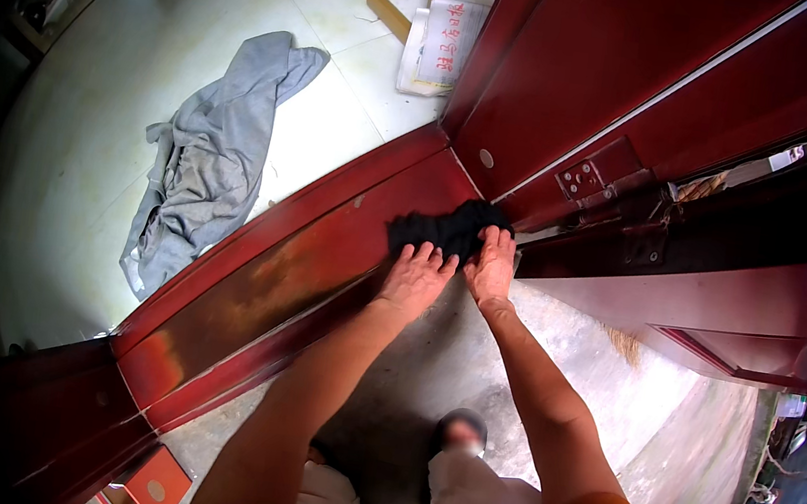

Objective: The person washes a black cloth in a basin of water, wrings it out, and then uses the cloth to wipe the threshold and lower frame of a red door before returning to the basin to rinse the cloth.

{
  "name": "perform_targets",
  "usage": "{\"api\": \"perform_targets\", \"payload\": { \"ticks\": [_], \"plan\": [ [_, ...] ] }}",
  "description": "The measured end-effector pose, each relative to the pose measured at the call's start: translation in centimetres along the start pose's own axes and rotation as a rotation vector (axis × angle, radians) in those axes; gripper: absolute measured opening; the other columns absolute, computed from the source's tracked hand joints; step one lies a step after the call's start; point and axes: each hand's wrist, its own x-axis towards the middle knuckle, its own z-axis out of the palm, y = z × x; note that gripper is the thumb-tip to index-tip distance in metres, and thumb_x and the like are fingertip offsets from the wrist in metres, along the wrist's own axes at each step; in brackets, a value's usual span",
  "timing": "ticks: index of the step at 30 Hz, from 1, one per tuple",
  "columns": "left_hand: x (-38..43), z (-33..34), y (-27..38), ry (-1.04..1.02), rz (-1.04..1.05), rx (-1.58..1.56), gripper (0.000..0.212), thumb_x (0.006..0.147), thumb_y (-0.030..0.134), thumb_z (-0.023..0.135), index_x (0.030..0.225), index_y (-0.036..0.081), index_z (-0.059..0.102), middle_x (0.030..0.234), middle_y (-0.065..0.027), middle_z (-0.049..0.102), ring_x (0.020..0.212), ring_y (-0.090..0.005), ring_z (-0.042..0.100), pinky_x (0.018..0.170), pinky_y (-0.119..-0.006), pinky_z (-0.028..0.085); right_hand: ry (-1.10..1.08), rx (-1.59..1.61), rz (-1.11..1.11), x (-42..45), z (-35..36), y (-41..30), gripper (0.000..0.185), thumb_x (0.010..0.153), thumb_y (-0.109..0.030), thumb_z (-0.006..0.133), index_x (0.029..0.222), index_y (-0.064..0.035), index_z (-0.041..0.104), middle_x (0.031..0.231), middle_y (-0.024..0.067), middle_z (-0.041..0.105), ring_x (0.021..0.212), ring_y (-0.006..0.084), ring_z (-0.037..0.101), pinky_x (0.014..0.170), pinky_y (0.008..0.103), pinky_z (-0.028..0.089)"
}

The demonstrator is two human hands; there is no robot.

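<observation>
A bunched black cloth (444, 230) lies on the red door sill (411, 192), at the end by the hinge-side door frame. My left hand (419, 278) grips its near edge from above, fingertips on the fabric. Close beside it, my right hand (492, 267) holds the cloth's right end near the frame corner. The sill's dark red surface is worn to a brown patch (255, 294) towards its left end. How far my fingertips curl into the black fabric is hidden.
Indoors, a crumpled grey garment (214, 161) lies on the pale tiles, and newspapers (440, 49) rest beside the frame. The red door leaf (705, 319) stands swung outward at right. An orange-red box (152, 482) sits near the left jamb. Below me is concrete (584, 380).
</observation>
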Motion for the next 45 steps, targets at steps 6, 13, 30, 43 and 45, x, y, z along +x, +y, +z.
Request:
{"api": "perform_targets", "payload": {
  "ticks": [6,13,30,43,45],
  "plan": [
    [-8.3,-0.5,-1.9,0.025,0.063,0.127,0.039,0.080,0.014,0.049,0.118,0.010,0.055,0.098,-0.0042,0.053,0.097,-0.0232,0.047,0.080,-0.038,0.038,-0.122,0.128,-0.089,-4.2,1.8,-3.4,0.028,0.061,0.003,0.058,0.085,-0.0069,0.049,0.084,0.0155,0.050,0.084,0.0369,0.048,0.072,0.0429,0.042],
    [-17.3,0.4,-3.1,-0.038,-0.038,0.243,0.038,0.079,0.017,0.050,0.116,0.008,0.057,0.094,-0.0029,0.052,0.093,-0.0207,0.047,0.077,-0.036,0.039,-0.418,0.330,-0.346,-8.0,2.4,-8.1,0.025,0.065,0.003,0.061,0.086,-0.0062,0.049,0.083,0.0158,0.053,0.084,0.0371,0.052,0.072,0.0434,0.043],
    [-43.8,3.7,-5.0,-0.077,-0.764,0.127,0.045,0.080,0.017,0.051,0.125,0.019,0.052,0.099,-0.0036,0.050,0.098,-0.0244,0.048,0.084,-0.040,0.042,-1.049,0.053,-0.943,-21.2,8.1,-24.7,0.036,0.077,-0.007,0.056,0.111,-0.0007,0.045,0.118,0.0174,0.051,0.107,0.0329,0.048,0.092,0.0409,0.039],
    [-55.7,4.7,-7.0,-0.011,-1.355,-0.074,0.049,0.076,0.010,0.056,0.125,0.012,0.051,0.110,-0.0112,0.051,0.101,-0.0368,0.048,0.083,-0.042,0.048,-0.714,-0.050,-1.213,-31.9,13.6,-33.7,0.040,0.082,-0.016,0.047,0.122,-0.0081,0.051,0.130,0.0024,0.049,0.107,0.0154,0.048,0.089,0.0323,0.038],
    [-54.8,5.3,-7.2,0.141,-1.481,-0.212,0.047,0.073,0.013,0.058,0.120,0.008,0.054,0.112,-0.0164,0.054,0.103,-0.0383,0.052,0.086,-0.042,0.047,-0.646,-0.035,-1.220,-32.0,13.8,-33.8,0.038,0.081,-0.017,0.048,0.118,-0.0102,0.053,0.119,0.0006,0.053,0.102,0.0146,0.049,0.084,0.0313,0.039]
  ]
}}
